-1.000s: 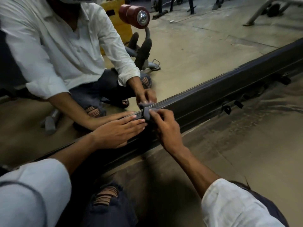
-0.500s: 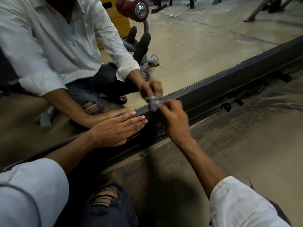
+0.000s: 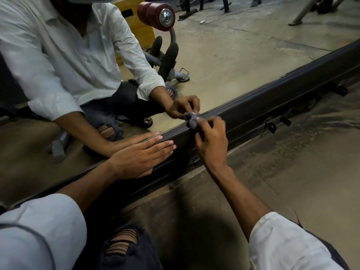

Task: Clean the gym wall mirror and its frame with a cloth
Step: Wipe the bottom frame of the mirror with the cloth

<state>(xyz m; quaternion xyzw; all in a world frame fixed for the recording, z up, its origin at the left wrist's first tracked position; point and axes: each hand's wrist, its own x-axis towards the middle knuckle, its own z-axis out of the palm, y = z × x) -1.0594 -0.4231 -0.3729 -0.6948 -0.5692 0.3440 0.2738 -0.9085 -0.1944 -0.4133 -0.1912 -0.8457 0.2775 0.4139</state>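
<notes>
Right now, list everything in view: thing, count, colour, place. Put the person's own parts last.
mirror: one, reflecting the gym, upper half of the view.
frame: one dark bar, running along the mirror's bottom edge.
cloth: one, grey, bunched on the frame's top edge.
clips: several small black ones, on the floor side of the frame.
floor: dusty tan concrete, right and below.
gym machine: one in reflection, red padded roller on a grey post.
box: one, yellow, in reflection behind the machine.
left hand: flat on the frame, fingers spread.
right hand: pinching the cloth against the frame.
sleeves: white, bottom corners.
jeans: dark, ripped at the knee, bottom centre.
</notes>
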